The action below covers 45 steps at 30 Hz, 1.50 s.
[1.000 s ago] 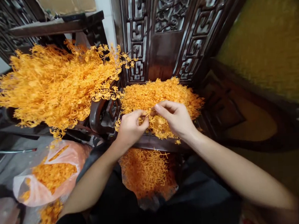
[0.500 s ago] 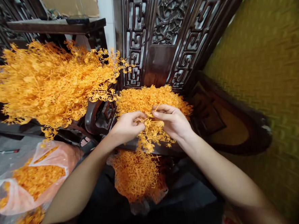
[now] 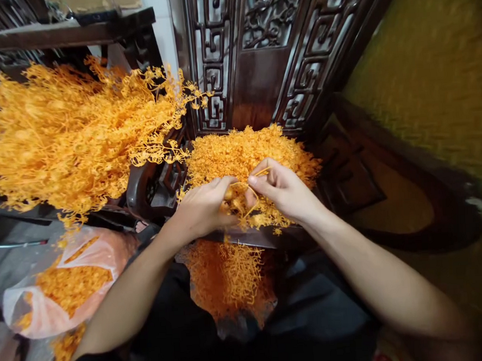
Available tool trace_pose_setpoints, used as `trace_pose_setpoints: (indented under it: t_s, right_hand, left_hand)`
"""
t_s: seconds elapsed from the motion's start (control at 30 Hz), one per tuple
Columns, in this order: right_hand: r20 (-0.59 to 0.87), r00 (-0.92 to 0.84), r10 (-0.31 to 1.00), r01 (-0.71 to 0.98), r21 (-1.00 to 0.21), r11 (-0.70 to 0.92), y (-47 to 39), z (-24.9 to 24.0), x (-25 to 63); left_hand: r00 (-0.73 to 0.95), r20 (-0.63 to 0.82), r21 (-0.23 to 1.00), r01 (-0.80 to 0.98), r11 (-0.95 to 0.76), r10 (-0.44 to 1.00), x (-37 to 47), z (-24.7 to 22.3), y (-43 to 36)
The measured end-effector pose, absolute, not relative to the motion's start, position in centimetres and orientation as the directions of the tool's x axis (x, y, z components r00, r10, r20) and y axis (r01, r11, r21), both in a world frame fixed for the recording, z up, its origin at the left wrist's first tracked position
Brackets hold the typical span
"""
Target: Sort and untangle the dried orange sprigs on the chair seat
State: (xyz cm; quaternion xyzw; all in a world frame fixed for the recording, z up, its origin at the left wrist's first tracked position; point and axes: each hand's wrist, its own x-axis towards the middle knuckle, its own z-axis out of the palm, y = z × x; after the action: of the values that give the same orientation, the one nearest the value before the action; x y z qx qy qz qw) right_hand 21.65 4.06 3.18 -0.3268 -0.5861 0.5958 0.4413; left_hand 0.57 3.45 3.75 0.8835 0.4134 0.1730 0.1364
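Thin orange plastic flower stems [image 3: 249,210] run between my two hands, over a heap of small orange plastic flowers [image 3: 239,148] on a dark wooden seat. My right hand [image 3: 286,191] pinches one stem between thumb and fingers, and its end sticks out above the fingertips. To the left, my left hand [image 3: 204,207] curls around orange sprig parts, its thumb low and its index finger high. Its other fingers are partly hidden. Below the seat edge, a pile of bare orange stems [image 3: 242,270] lies between my knees.
A large bunch of orange plastic sprigs [image 3: 71,142] lies at the left, beside the curved chair arm [image 3: 141,186]. An open plastic bag [image 3: 96,254] of orange pieces rests on the floor. Carved dark wood panels [image 3: 255,87] stand behind; a yellow-green woven surface [image 3: 431,81] is at right.
My left thumb has moved down and apart from the index finger. The hanging flower cluster between my hands has dropped from view. My right hand still pinches a stem. The view has shifted slightly.
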Motion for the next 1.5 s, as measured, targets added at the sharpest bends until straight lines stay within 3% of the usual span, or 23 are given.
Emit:
trace_pose_setpoints:
  t_s: [0.1, 0.3, 0.57, 0.67, 0.8, 0.93, 1.07, 1.2, 1.33, 1.5]
  right_hand:
    - [0.172, -0.3, 0.938, -0.263, -0.96, 0.092, 4.4, 2.9, 20.9]
    - [0.124, -0.205, 0.971, -0.306, -0.95, 0.057, 4.2, 4.7, 21.0]
    - [0.115, -0.453, 0.884, -0.326, -0.944, -0.044, 5.4, 4.2, 22.0]
    - [0.092, -0.475, 0.875, -0.335, -0.938, -0.083, 5.7, 4.3, 21.9]
    - [0.095, -0.497, 0.863, -0.274, -0.96, -0.052, 5.7, 4.3, 20.9]
    - [0.159, -0.394, 0.905, -0.136, -0.984, 0.113, 5.7, 3.8, 19.9]
    - [0.223, -0.309, 0.925, 0.012, -0.971, 0.238, 5.8, 3.5, 20.0]
    - [0.272, -0.309, 0.911, 0.087, -0.946, 0.312, 5.3, 2.9, 20.2]
    - [0.252, -0.331, 0.909, 0.031, -0.96, 0.277, 4.6, 1.9, 19.3]
    - [0.112, -0.525, 0.844, 0.072, -0.982, 0.175, 4.0, 1.8, 18.8]
  left_hand:
    - [0.621, 0.204, 0.38, 0.662, -0.646, 0.756, 1.0, 3.6, 3.6]
    - [0.553, 0.329, 0.412, 0.646, -0.643, 0.766, 1.4, 4.1, 5.0]
    - [0.591, 0.28, 0.498, 0.584, -0.641, 0.757, -0.4, 6.0, 5.6]
    - [0.599, 0.237, 0.594, 0.534, -0.602, 0.765, -0.9, 6.4, 5.4]
    - [0.466, 0.284, 0.798, 0.369, -0.476, 0.838, -0.5, 5.4, 5.8]
    - [0.419, 0.201, 0.927, 0.211, -0.31, 0.885, 1.0, 4.0, 6.0]
    - [0.456, 0.127, 0.951, 0.195, -0.238, 0.881, 1.7, 4.0, 5.8]
    - [0.384, 0.178, 0.95, 0.174, -0.261, 0.906, 2.0, 4.0, 5.9]
    - [0.282, 0.219, 0.968, 0.056, -0.244, 0.934, 3.0, 3.1, 5.7]
    - [0.229, 0.203, 0.976, 0.026, -0.214, 0.952, 3.7, 2.7, 4.8]
